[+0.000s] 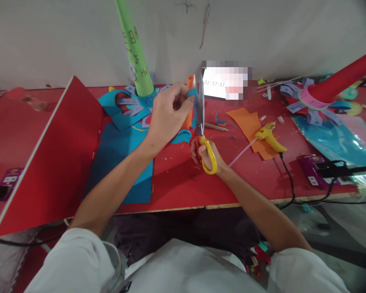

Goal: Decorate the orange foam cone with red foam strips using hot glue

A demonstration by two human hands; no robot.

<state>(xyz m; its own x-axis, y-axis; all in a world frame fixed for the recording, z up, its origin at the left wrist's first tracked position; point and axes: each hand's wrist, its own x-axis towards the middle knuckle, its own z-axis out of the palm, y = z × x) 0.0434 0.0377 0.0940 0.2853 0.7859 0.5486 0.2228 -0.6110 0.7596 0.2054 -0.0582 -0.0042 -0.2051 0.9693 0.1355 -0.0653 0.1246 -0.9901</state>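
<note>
Two hands work over the surface (183, 183): the left hand (167, 116) and the right hand (205, 156). There is one pair of scissors (203, 134), one yellow glue gun (270, 136) and one phone (215, 83). Two paper tubes stand up, one green tube (134, 49) and one red tube (344, 77), and one red board (51, 154) leans at the left.

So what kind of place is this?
Probably a craft table: the right hand works scissors on a blue paper piece held by the left hand, with a glue gun nearby.
</note>
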